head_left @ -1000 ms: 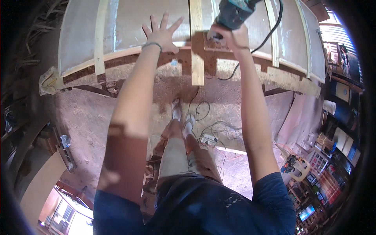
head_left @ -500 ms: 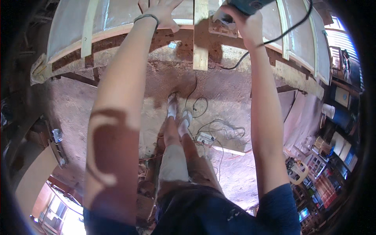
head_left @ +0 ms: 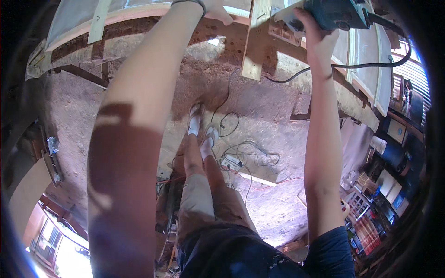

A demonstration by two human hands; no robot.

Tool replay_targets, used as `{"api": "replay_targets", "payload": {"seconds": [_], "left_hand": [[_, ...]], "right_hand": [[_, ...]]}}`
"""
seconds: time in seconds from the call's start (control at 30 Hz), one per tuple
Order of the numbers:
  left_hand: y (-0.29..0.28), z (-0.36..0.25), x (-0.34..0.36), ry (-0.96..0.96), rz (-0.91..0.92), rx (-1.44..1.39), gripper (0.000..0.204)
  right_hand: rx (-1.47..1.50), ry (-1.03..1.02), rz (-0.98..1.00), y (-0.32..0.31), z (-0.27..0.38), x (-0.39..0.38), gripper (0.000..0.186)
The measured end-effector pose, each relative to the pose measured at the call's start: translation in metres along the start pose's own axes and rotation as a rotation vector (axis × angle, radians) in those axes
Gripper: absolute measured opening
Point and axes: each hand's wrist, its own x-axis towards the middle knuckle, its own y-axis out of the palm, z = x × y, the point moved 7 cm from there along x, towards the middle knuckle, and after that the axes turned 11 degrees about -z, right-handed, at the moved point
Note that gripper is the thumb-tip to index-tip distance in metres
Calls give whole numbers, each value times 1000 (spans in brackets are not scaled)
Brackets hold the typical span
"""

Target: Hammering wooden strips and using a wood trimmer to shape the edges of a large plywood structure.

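Observation:
At the top edge, my left hand (head_left: 214,10) rests on the wooden-edged panel (head_left: 74,23), thumb out and the other fingers cropped by the frame. My right hand (head_left: 317,39) grips a dark teal power tool (head_left: 338,13) with a black cord (head_left: 364,65) looping down from it. The tool's base is on the panel's edge, just right of a pale upright wooden batten (head_left: 252,58) that extends below that edge. More pale strips (head_left: 98,25) cross the panel at left and right.
Below the panel is a rough wooden support (head_left: 39,65). My sandalled feet stand on the dusty floor (head_left: 259,111) beside tangled cords and a power strip (head_left: 232,162) on a pale board (head_left: 264,177). Cluttered shelving and furniture (head_left: 371,194) line the right; a curved sheet (head_left: 25,185) lies at left.
Both hands and the panel sit higher in the picture than a second ago. My right hand and the tool have shifted rightward relative to the batten, as the view has also turned slightly.

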Motion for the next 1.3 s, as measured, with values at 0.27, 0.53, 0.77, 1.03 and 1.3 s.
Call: {"api": "replay_targets", "payload": {"seconds": [0.27,0.53,0.77,1.03,1.3], "left_hand": [[-10,-9,-11,66,-195,17,111],[-6,-8,-10,76,-258,-1,110],[-16,-12,-8,63,-200,8,111],[6,-7,-3,103,-208,54,113],[-11,13,6,209,-199,-71,93]], "right_hand": [[-265,-232,-89,-8,2,-6,33],[-249,-267,-111,6,-3,24,29],[-290,-334,-64,19,-10,57,27],[-379,-250,-88,34,-25,94,36],[-443,-279,-138,46,-41,135,33]]}}
